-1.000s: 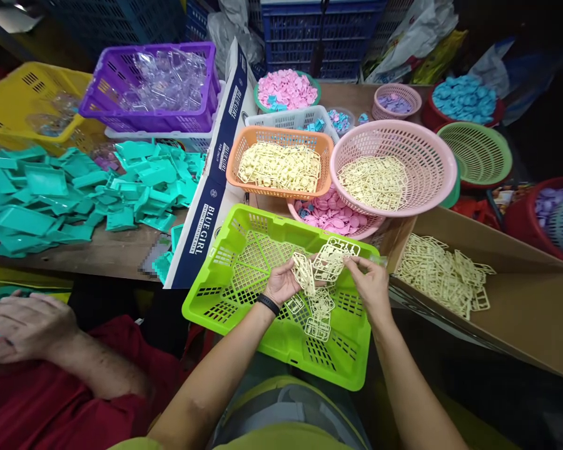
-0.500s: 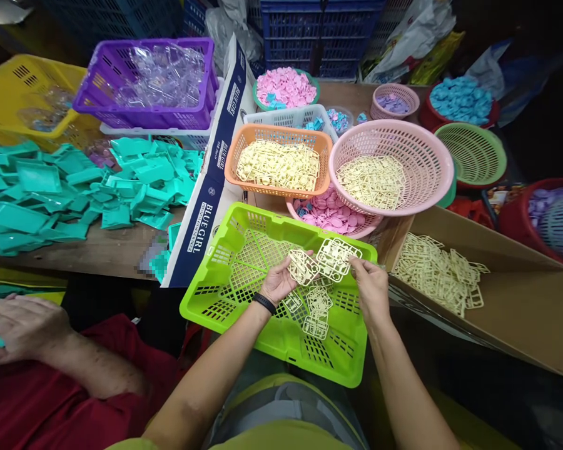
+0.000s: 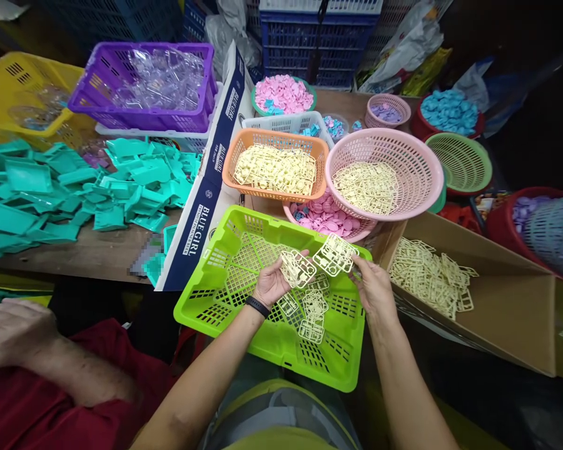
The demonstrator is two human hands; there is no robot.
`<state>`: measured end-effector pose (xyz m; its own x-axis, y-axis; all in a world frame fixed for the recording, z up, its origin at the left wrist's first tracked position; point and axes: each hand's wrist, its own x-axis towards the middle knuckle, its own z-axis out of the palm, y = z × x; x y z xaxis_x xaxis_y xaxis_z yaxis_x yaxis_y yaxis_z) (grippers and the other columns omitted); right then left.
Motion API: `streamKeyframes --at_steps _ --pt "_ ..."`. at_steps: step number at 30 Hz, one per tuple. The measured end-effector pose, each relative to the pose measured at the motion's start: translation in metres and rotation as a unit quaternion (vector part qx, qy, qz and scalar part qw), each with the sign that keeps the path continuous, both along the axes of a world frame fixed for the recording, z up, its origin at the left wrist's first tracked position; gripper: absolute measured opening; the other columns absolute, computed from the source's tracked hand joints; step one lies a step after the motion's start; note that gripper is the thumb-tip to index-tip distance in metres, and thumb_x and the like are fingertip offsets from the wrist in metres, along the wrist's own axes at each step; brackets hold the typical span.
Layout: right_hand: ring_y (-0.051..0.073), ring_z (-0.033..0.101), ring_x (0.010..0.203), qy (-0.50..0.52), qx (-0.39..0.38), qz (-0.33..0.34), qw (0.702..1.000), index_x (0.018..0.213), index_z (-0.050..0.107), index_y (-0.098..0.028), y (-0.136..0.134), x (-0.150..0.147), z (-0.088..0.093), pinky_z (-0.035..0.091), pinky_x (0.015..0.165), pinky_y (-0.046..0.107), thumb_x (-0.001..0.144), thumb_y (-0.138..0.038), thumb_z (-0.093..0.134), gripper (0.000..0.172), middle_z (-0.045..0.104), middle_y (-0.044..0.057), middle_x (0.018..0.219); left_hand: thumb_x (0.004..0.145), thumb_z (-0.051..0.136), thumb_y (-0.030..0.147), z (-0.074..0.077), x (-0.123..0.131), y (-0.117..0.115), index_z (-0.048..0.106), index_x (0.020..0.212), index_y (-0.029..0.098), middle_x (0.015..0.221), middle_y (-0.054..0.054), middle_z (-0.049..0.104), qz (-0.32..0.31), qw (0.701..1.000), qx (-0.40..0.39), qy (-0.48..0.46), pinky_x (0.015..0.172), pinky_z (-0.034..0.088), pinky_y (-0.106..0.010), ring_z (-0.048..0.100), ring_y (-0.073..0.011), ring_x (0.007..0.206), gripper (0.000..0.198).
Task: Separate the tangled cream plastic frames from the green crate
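Note:
My left hand (image 3: 271, 284), with a black band at the wrist, is closed on a cream plastic sprue frame (image 3: 298, 269), perhaps more than one. Between the fingertips of my right hand (image 3: 375, 286) is another cream sprue frame (image 3: 335, 255), tilted up beside the first. Both hands are above a lime green basket (image 3: 201, 306) with slotted walls. Several loose cream sprues (image 3: 315, 305) lie on its floor below my hands. Whether the two held pieces touch is hard to tell.
An orange basket (image 3: 229, 181) and a pink basket (image 3: 426, 162) of cream pieces stand behind. To the right, a cardboard box (image 3: 511, 312) holds more sprues. A printed cardboard panel (image 3: 199, 231) divides off turquoise parts (image 3: 28, 181). A co-worker's arm (image 3: 75, 362) is at lower left.
The sprue in my right hand now stands a little further from the left one and shows flatter to the camera. The whole view has shifted slightly.

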<state>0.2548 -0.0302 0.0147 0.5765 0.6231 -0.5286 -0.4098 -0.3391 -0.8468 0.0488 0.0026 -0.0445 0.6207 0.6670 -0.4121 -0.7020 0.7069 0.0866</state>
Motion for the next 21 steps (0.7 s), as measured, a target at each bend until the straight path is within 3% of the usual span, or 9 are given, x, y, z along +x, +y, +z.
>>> streamKeyframes --at_steps 4,7,15,21 --pt "0.015 0.059 0.068 -0.030 0.008 0.030 0.999 0.067 0.075 -0.021 0.000 -0.003 -0.002 0.049 0.060 0.027 0.044 -0.049 0.090 0.040 0.070 0.001 0.068 0.091 0.049 0.013 0.008 0.002 0.001 0.067 0.107 0.009 0.140 -0.022 0.062 -0.025 0.999 0.015 0.014 0.123 0.030 -0.063 0.049 -0.0351 0.142 0.024" --pt "0.015 0.058 0.069 -0.026 0.001 0.048 0.999 0.067 0.075 -0.020 -0.001 -0.005 -0.005 0.049 0.064 0.029 0.044 -0.049 0.089 0.039 0.071 0.002 0.071 0.087 0.053 0.009 0.011 0.003 0.001 0.067 0.096 0.010 0.135 -0.022 0.065 -0.039 0.999 0.030 0.022 0.123 0.031 -0.061 0.053 -0.0354 0.138 0.017" --pt "0.015 0.059 0.076 0.038 -0.025 0.054 0.998 0.069 0.073 -0.019 0.001 -0.009 -0.003 0.047 0.063 0.027 0.037 -0.052 0.092 0.049 0.070 0.002 0.075 0.094 0.043 0.013 0.016 0.007 -0.001 0.067 0.102 0.012 0.134 -0.019 0.066 -0.012 1.000 -0.018 0.006 0.122 0.028 -0.068 0.049 -0.0347 0.142 0.025" --pt "0.015 0.054 0.074 -0.076 0.020 0.109 0.991 0.073 0.073 -0.019 0.000 -0.011 -0.004 0.045 0.074 0.032 0.049 -0.057 0.088 0.047 0.066 0.000 0.074 0.094 0.045 0.011 0.026 0.009 0.006 0.067 0.111 0.007 0.126 -0.019 0.071 0.009 0.999 -0.031 0.036 0.125 0.032 -0.056 0.053 -0.0307 0.139 0.029"
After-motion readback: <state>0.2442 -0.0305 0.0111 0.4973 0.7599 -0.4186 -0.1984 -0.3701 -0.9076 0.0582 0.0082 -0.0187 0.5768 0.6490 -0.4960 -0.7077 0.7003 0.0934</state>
